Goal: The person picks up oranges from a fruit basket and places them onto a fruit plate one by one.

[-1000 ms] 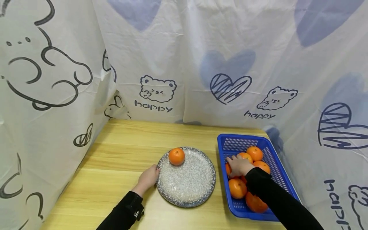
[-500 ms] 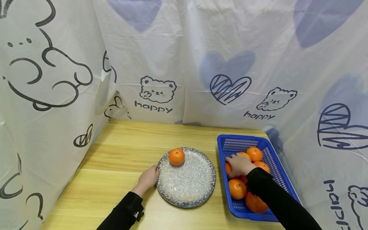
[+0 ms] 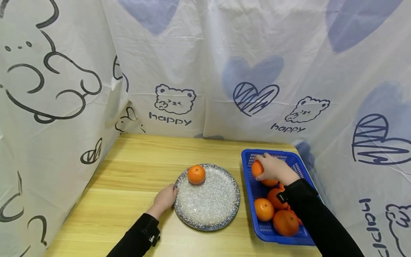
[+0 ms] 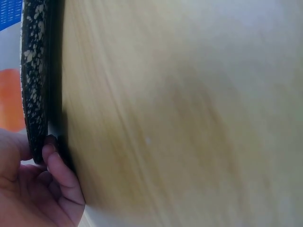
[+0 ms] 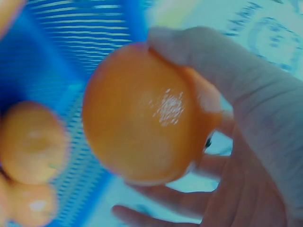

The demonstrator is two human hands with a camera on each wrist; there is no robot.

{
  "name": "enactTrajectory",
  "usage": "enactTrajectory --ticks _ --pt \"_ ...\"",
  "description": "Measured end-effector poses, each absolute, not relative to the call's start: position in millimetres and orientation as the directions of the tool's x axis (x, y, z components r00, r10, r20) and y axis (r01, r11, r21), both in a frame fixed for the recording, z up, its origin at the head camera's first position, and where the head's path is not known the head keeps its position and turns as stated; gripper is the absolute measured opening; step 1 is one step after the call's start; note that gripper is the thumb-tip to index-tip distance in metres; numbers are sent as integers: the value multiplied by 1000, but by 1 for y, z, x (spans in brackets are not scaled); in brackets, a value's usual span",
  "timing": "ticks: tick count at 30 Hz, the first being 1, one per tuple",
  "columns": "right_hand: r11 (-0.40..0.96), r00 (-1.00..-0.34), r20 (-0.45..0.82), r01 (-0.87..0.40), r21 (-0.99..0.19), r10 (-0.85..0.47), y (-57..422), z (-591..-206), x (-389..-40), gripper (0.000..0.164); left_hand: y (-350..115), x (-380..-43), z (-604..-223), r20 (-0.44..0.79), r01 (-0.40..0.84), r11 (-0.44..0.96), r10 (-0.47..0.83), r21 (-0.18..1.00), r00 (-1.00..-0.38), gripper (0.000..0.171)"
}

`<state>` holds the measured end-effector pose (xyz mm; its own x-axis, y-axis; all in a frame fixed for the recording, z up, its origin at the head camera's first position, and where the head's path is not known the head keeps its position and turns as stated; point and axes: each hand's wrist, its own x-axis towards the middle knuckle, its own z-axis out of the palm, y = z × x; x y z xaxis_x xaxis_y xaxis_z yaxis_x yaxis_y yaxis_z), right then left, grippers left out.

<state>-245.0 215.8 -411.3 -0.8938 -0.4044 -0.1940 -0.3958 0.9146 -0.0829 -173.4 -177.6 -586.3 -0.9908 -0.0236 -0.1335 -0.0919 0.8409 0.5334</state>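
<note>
My left hand (image 3: 166,198) pinches the left rim of a round speckled grey plate (image 3: 212,203); the left wrist view shows thumb and fingers (image 4: 61,175) on either side of its dark edge. On the plate, near its back left rim, rests one orange mandarin (image 3: 196,174). My right hand (image 3: 273,169) grips another mandarin (image 5: 142,113) over the back left part of a blue plastic basket (image 3: 257,233). In the right wrist view the thumb lies across the top of that fruit and the fingers wrap behind it.
Several more mandarins (image 3: 285,223) lie in the basket, partly hidden by my right hand and black sleeve (image 3: 321,217). Plate and basket stand on a wooden table (image 3: 135,178). A white printed cloth (image 3: 205,71) hangs behind it and along both sides.
My right hand has lifted a mandarin from among the others at the basket's left side and moved up and toward the back. The left hand and plate have stayed put.
</note>
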Motion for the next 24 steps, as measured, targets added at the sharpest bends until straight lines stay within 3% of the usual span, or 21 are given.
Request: enactTrajectory --ticks 5,9,15,20,24 --pt "889 -890 -42 -450 -85 -455 182 -372 -230 71 -178 -172 -585 -144 -98 834 -23 544 -989 34" --pt "819 -819 107 -571 -53 -564 146 -364 -217 73 -179 -172 -586 -142 -95 831 -19 548 -990 32" --pt "645 -647 97 -762 -58 -756 75 -374 -203 76 -182 -173 -588 -128 -95 833 -30 545 -991 28" --pt "449 -448 76 -893 1 -891 32 -414 -201 72 -183 -175 -592 -107 -74 839 -19 540 -994 27" --pt "362 -360 40 -928 85 -932 15 -449 -203 69 -182 -176 -595 -107 -70 835 -14 546 -994 21"
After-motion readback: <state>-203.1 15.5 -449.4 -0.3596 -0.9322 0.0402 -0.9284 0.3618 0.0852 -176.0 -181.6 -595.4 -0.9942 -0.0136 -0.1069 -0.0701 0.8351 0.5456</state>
